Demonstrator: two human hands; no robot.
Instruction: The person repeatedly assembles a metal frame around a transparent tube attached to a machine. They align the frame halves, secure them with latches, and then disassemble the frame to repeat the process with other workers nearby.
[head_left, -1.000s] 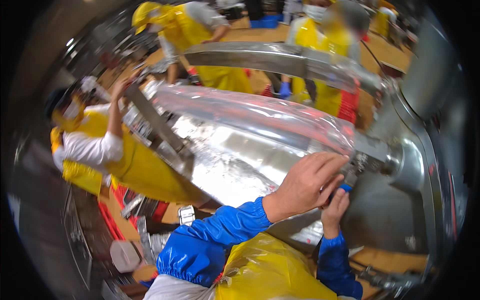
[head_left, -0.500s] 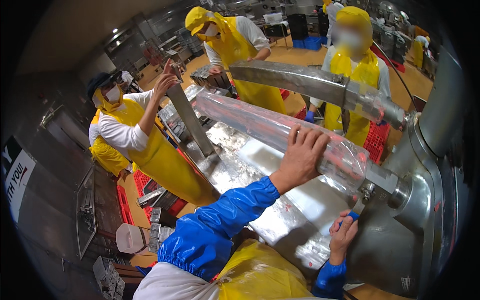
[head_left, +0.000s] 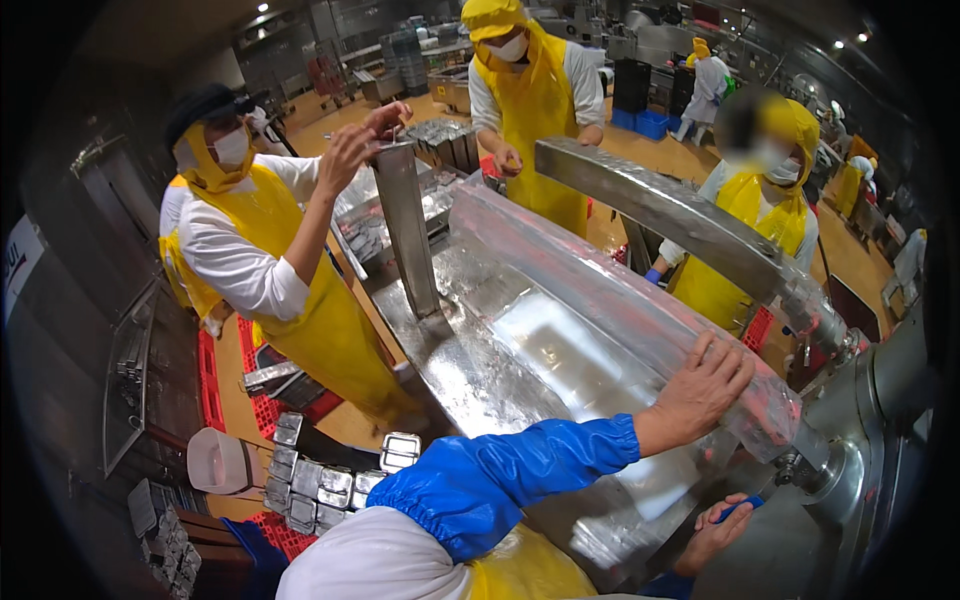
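My left hand [head_left: 700, 393] curves its fingers over a long clear plastic bag [head_left: 600, 290]. The bag stretches over a straight, box-shaped length at a metal machine outlet [head_left: 820, 465], with pink smears and bits showing through it. Lower right, my right hand [head_left: 715, 530] is closed round the blue handle [head_left: 742, 508] of a lever beside that outlet. Beyond the bag, a second long metal mold [head_left: 660, 200] runs from a neighbouring outlet. Under the bag lies a wet metal table [head_left: 450, 355] with a white board [head_left: 560, 335] on it.
At left, a co-worker in a yellow apron [head_left: 300, 270] has both hands at the top of an upright metal mold [head_left: 405, 230]. Two more co-workers stand across the table. Several small metal molds [head_left: 320, 485] and a white bucket [head_left: 220, 460] are at lower left.
The view has shifted, so the bag and outlet sit lower and farther right. My left hand stays on the bag near the outlet, and my right hand stays on the blue handle.
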